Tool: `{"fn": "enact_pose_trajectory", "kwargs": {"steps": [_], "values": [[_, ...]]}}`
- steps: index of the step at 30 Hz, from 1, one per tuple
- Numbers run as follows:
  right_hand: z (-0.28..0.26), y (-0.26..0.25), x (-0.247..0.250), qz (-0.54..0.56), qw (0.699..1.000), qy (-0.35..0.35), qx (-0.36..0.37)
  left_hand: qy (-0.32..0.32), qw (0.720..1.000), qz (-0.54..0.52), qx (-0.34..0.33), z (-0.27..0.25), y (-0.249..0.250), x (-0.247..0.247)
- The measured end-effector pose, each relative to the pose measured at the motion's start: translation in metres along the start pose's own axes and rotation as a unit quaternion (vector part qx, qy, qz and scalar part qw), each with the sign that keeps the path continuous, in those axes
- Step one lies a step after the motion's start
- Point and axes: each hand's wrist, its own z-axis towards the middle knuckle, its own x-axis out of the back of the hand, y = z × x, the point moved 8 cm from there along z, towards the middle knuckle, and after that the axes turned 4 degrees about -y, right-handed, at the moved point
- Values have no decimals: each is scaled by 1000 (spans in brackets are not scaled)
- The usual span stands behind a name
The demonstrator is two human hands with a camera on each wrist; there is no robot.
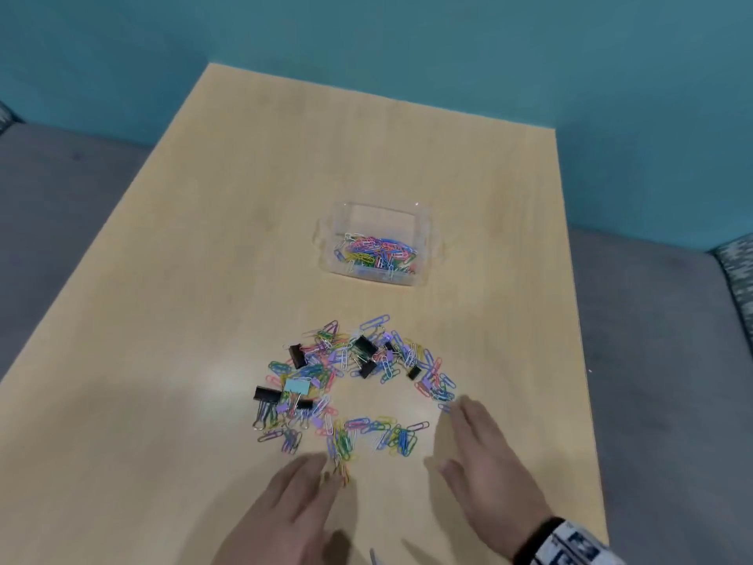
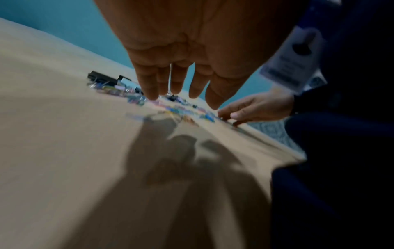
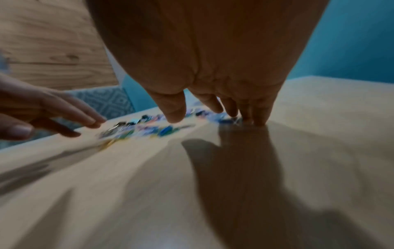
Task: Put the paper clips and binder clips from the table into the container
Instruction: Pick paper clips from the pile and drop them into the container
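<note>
A loose ring of coloured paper clips (image 1: 358, 385) lies on the near middle of the wooden table (image 1: 203, 238), mixed with black binder clips (image 1: 267, 394) and one pale blue binder clip (image 1: 296, 386). Behind it stands a clear plastic container (image 1: 423, 234) holding several paper clips. My left hand (image 1: 309, 479) reaches in flat at the pile's near edge, its straight fingertips (image 2: 152, 96) touching clips. My right hand (image 1: 476, 434) lies flat at the pile's right side, fingertips (image 3: 259, 123) on the table beside blue clips. Neither hand holds anything.
A teal wall (image 1: 407, 34) runs behind the table, and grey upholstery (image 1: 652, 360) flanks it on both sides. The table's right edge is close beside my right wrist, which wears a black and white band (image 1: 566, 544).
</note>
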Motion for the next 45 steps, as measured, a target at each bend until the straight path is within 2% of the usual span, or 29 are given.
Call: {"fn": "enact_pose_trajectory", "kwargs": {"steps": [3,5,8,11,13,16,19,21,24,28,32,34,36,38,41,45], "values": [[-8,-20,-31,-55,998,-18,1,-23,998,48,-16,-27,-1,-31],[-10,-36,-36,-65,998,-14,22,-45,998,46,8,-35,-3,-37],[-3,-41,-9,-39,998,26,32,-67,995,56,48,-36,-7,-35],[22,-19,17,-24,998,65,12,-77,990,91,75,-35,-18,-25],[32,-16,16,-31,998,50,13,-93,986,95,99,-34,-28,-23],[20,-28,-4,-45,999,19,8,-106,979,100,140,-36,-36,-18],[2,-48,-14,-26,999,14,34,-89,981,121,120,-28,-21,-14],[-1,-54,-5,5,998,38,49,-78,986,108,96,-19,-2,-11],[8,-46,12,28,996,73,30,-81,989,86,83,-2,19,-14],[16,-53,-4,-14,998,50,34,-97,984,79,124,25,23,-13],[2,-81,-25,-36,994,11,99,-102,984,101,101,34,23,-20],[-1,-85,-21,-6,992,18,124,-135,980,95,115,34,21,-21],[3,-82,-10,17,990,65,121,-129,979,111,114,37,21,-18],[13,-71,-2,12,990,106,87,-115,979,133,104,47,23,-15],[30,-61,-7,-37,995,82,40,-118,979,133,100,59,24,-15],[21,-74,-13,-63,993,53,78,-139,975,145,100,53,22,-25]]}}
